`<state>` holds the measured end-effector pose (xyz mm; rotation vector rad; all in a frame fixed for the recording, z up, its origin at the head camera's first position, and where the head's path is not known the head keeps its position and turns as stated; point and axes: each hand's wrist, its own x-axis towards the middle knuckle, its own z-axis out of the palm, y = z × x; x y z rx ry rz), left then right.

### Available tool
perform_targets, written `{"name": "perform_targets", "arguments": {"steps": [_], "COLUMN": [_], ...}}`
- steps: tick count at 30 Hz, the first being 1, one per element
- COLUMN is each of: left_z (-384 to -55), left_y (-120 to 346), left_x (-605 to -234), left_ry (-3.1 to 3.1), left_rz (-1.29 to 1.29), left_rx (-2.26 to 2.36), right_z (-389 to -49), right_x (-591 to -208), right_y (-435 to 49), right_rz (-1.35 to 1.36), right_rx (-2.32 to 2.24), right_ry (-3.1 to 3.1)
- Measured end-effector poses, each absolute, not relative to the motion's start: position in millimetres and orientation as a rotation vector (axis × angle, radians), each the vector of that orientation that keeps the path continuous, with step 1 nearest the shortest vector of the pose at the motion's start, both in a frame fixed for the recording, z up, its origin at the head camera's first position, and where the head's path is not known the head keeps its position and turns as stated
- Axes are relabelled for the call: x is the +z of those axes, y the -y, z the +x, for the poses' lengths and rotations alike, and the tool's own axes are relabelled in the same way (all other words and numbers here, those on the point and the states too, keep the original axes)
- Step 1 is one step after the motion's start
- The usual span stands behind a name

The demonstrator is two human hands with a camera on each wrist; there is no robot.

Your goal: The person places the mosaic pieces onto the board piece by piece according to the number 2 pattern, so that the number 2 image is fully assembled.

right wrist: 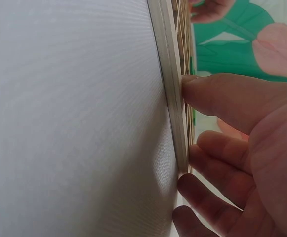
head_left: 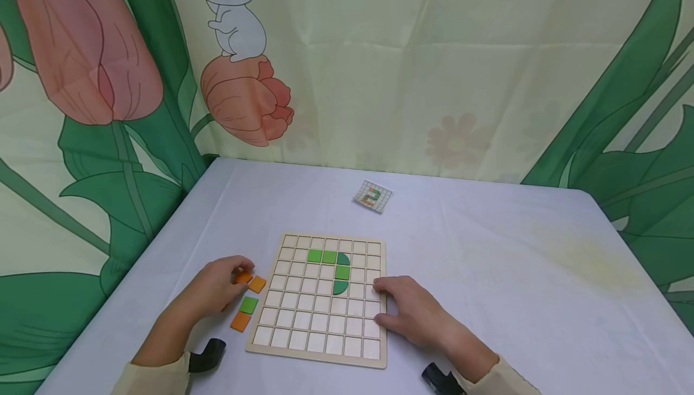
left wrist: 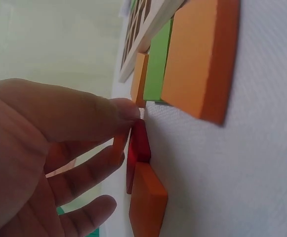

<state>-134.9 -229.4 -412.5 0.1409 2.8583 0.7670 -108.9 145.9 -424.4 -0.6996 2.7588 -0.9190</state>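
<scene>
My left hand point(head_left: 214, 285) is at the left side of the wooden grid board point(head_left: 303, 355), pinching an orange tile point(left wrist: 118, 147) between thumb and fingers. Beside it on the cloth lie another orange tile point(head_left: 257, 285), a green tile point(head_left: 249, 305) and a further orange tile point(head_left: 241, 321). The left wrist view also shows a red piece point(left wrist: 139, 148) just under the fingertips, with an orange piece point(left wrist: 148, 197) against it. At the board's right edge rests my right hand point(head_left: 413, 311), fingers and thumb touching the frame. Green squares point(head_left: 342, 272) and dark green rounded pieces point(head_left: 340, 287) sit in the upper cells.
A small pattern card point(head_left: 373, 195) lies beyond the board on the white tablecloth point(head_left: 488, 250). Behind the table hangs a printed curtain point(head_left: 379, 82) with tulips and a white animal.
</scene>
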Motion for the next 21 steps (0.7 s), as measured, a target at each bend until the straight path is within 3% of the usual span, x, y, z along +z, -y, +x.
{"name": "perform_targets", "arguments": {"steps": [21], "left_z": [-133.5], "left_y": [221.9], "left_x": [-406.6], "left_ry": [-2.873], "left_rz": [0.134], "left_rx": [0.888], "right_z": [-107.7], "right_x": [-423.0], "right_y": [-144.1], "right_rz": [-0.667], "right_rx": [-0.906], "right_ry": [-2.754]}}
